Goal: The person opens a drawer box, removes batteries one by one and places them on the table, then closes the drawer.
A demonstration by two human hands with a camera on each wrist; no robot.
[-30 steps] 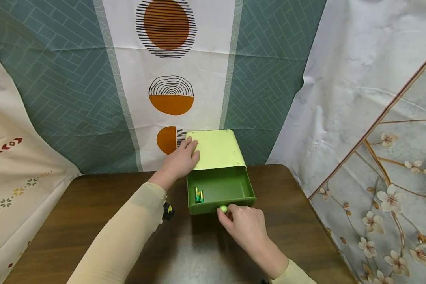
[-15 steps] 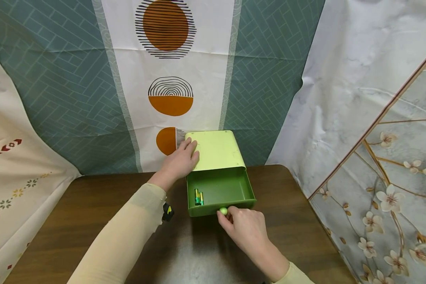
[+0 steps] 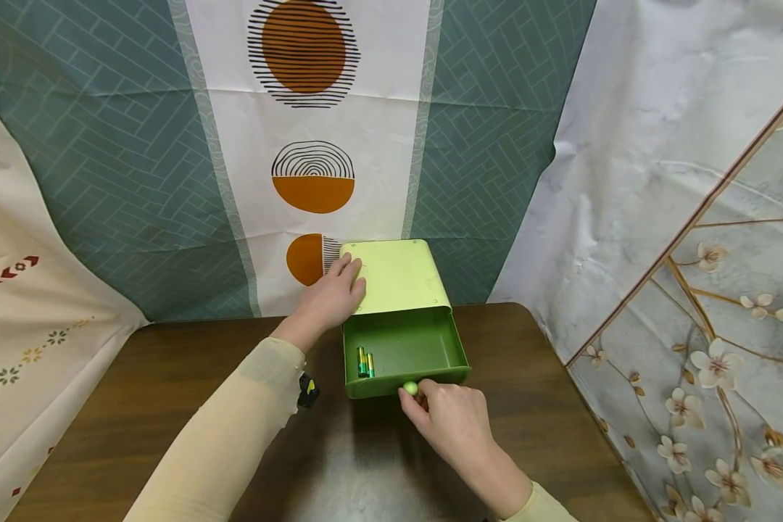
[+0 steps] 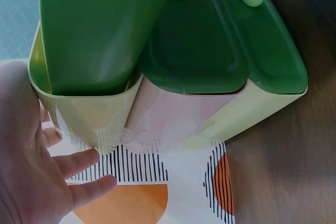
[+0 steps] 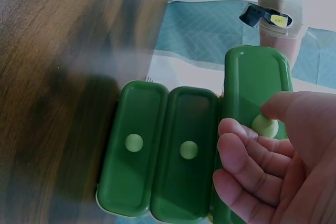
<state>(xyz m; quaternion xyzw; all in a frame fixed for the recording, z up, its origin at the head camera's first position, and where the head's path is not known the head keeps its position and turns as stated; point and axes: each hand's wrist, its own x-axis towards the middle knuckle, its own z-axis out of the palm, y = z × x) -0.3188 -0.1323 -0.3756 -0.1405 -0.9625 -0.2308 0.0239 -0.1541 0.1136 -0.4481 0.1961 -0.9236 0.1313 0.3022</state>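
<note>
There are two hands [image 3: 453,419], one stack [image 3: 398,275] of three green drawers [image 5: 185,190], three round knobs [image 5: 189,150], two batteries [image 3: 362,361] and one tabletop [image 3: 528,384].

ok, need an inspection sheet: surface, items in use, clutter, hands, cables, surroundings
Surface: dark wood-look table, glare on its near part
Items in use: cabinet with green top drawer open, two batteries inside at its left; two lower drawers shut
Clutter: nothing seen
Hands: left hand on cabinet's upper left edge; right hand pinches top drawer's knob
Cables: nothing seen
Surroundings: printed cloths behind and at both sides
</note>
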